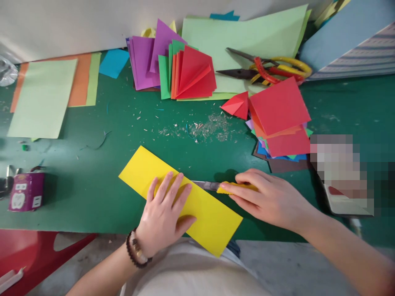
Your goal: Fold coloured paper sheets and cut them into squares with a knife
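Observation:
A folded-looking yellow strip of paper (212, 213) lies slantwise on the green table, one corner jutting past the front edge. My left hand (166, 205) rests flat on it, fingers spread, pressing near its middle. In my right hand (265, 197) is a yellow-handled utility knife (226, 188), held level from the right. Its blade (202, 184) points left and meets the far long edge of the paper; the tip is hidden under or behind the sheet. Part of the handle is covered by my fingers.
Stacks of purple (143, 61), green and red paper (197, 76) stand at the back. Scissors (262, 68) lie on pale green sheets. A red-topped paper pile (280, 111) sits at the right, near a blurred device (345, 193). A purple box (27, 191) is far left; scraps (210, 127) litter the table (101, 193).

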A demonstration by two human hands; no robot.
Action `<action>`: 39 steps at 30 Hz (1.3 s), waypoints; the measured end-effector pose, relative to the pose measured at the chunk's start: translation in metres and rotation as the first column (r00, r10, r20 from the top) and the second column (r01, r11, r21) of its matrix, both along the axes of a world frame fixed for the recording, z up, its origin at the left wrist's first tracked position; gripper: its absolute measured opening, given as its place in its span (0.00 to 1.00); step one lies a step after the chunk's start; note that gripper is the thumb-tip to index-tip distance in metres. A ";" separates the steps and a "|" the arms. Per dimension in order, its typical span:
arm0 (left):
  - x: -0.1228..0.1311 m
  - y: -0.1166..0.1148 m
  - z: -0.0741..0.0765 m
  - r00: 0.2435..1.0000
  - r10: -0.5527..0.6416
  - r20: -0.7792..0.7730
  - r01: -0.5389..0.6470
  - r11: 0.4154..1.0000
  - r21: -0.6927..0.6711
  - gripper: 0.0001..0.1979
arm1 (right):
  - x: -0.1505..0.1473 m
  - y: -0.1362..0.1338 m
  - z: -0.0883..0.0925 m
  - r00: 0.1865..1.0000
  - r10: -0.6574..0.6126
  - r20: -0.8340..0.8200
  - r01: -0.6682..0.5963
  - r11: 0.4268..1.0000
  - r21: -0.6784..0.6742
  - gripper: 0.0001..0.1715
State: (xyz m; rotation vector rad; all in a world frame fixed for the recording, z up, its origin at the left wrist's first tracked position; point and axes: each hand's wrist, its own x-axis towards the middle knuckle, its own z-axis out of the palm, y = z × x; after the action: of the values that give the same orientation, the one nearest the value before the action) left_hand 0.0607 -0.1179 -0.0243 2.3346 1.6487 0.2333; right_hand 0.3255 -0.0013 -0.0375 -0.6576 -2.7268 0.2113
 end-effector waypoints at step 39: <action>-0.007 -0.003 -0.003 0.998 0.040 -0.039 -0.042 0.998 -0.053 0.29 | -0.024 0.004 0.005 0.994 0.107 0.026 -0.107 0.994 -0.007 0.12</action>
State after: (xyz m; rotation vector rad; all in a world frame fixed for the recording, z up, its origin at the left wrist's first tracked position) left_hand 0.0541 -0.1214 -0.0274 2.2812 1.7000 0.1526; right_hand 0.3013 0.0028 -0.0328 -0.5201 -2.7905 0.2374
